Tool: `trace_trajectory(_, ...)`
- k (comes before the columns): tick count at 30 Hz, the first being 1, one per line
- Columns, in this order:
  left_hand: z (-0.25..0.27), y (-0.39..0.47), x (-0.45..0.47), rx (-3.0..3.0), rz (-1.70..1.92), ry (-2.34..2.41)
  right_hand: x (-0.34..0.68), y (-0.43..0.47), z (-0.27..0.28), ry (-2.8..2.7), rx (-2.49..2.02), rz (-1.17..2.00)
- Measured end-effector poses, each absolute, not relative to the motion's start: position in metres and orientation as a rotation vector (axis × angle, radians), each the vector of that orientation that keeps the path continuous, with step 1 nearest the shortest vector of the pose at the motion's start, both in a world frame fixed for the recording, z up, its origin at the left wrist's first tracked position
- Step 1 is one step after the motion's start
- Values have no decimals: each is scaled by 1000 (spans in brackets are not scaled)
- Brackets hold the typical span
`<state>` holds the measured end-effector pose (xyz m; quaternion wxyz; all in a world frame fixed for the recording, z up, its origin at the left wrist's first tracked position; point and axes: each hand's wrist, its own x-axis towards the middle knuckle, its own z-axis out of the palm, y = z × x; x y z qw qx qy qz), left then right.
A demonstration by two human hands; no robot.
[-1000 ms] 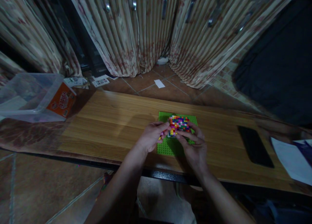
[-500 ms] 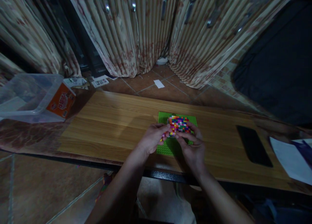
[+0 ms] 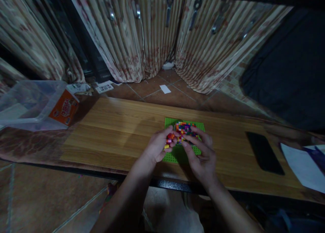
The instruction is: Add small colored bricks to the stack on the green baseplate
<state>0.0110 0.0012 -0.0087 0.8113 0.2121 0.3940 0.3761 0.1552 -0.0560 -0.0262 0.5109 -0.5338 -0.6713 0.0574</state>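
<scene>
Bricks (image 3: 186, 129) in many colours, packed into a small block, sit on a green baseplate (image 3: 177, 153) at the middle of the frame, slightly right of centre; the baseplate lies flat on a wooden board (image 3: 114, 131) that runs across the lower half of the picture. At the block's left edge the left hand (image 3: 158, 146) has its fingers closed on a few loose pieces (image 3: 169, 138), red, orange and yellow, held just beside the block; whether these touch the block cannot be told in the dim light. From below and to the right the right hand (image 3: 203, 155) comes in with its fingers curled over the block's near and right edges, touching it; its thumb lies along the near side, and the fingers are spread rather than clamped tight. Both forearms rise from the bottom of the frame.

Farther out, a black phone (image 3: 265, 153) lies flat on the board at the right, well apart from the baseplate; beyond it, at the right edge, lies a white sheet of paper (image 3: 302, 165). At the left edge stands a clear plastic bin (image 3: 27, 102) with an orange box (image 3: 64, 108) against its right side. Behind the board is a tiled floor (image 3: 175, 94) with a scrap of white paper (image 3: 165, 89) on it; striped curtains (image 3: 152, 33) fill the top of the frame, and a dark cloth (image 3: 286, 64) hangs at the upper right.
</scene>
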Motion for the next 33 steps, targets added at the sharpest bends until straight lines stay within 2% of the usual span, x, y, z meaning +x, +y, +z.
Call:
trace_trajectory(4, -9, -1, 15, 425, 813, 841, 147, -58, -18, -1798, -1253, 188)
trace_trajectory(20, -3, -6, 17, 559, 792, 914, 151, -49, -18, -1843, -1354, 267)
trace_trajectory(33, -2, -8, 17, 567, 837, 879, 149, -50, -17, -1800, -1381, 171)
